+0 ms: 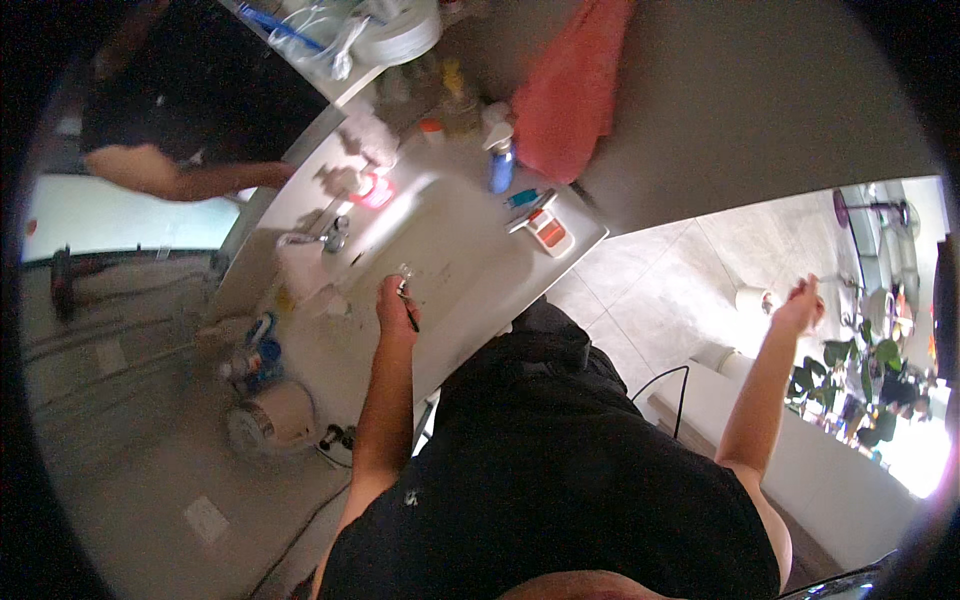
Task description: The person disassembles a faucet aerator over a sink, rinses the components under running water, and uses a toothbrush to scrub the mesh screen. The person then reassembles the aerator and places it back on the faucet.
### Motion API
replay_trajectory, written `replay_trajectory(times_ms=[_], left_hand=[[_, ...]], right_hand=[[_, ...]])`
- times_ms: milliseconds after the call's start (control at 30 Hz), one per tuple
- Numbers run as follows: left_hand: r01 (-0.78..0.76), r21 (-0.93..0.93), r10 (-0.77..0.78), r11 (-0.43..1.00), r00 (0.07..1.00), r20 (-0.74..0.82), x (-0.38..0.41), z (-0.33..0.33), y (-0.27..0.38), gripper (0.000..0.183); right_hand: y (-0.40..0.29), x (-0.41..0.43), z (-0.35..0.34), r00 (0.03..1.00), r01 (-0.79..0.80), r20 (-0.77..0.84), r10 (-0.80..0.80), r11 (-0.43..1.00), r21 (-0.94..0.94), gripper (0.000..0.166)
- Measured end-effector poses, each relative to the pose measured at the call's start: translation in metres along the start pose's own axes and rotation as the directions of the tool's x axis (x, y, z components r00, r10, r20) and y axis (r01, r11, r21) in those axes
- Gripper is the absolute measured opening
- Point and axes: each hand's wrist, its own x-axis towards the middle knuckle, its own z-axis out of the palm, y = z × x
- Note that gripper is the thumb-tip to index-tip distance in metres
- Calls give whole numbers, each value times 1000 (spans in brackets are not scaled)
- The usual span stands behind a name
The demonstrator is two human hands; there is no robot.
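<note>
My left hand is over the sink basin, shut on a small slim item with a dark handle and a clear or shiny end; its kind is too blurred to tell. My right hand is stretched far to the right, away from the sink, above the tiled floor side. Its fingers are blurred, and whether it holds anything cannot be told. A metal faucet stands at the basin's back edge, beyond my left hand.
Around the basin are a pink soap bottle, a blue pump bottle, an orange-and-white container and a light-coloured pitcher. A red towel hangs behind. Leafy plants stand near my right forearm.
</note>
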Motion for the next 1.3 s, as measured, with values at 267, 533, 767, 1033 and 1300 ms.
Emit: replay_trajectory(times_ms=[267,533,767,1033,1300], left_hand=[[-474,241,475,847,878,55,-17,11,-19,26],[-375,170,372,911,927,49,-34,2,-18,22],[-673,534,655,511,708,265,-7,-9,-32,18],[59,98,-59,993,998,-1,-1,-10,-11,15],[203,-47,-202,978,979,26,-7,-43,-7,19]], right_hand=[[-86,89,-29,994,101,2,-105,955,279,23],[-108,77,-24,988,141,-104,-115,944,297,22],[-82,133,-31,996,-35,87,-8,873,486,17],[-88,77,16,998,-55,56,31,863,502,24],[-93,69,24,999,-36,16,32,843,537,26]])
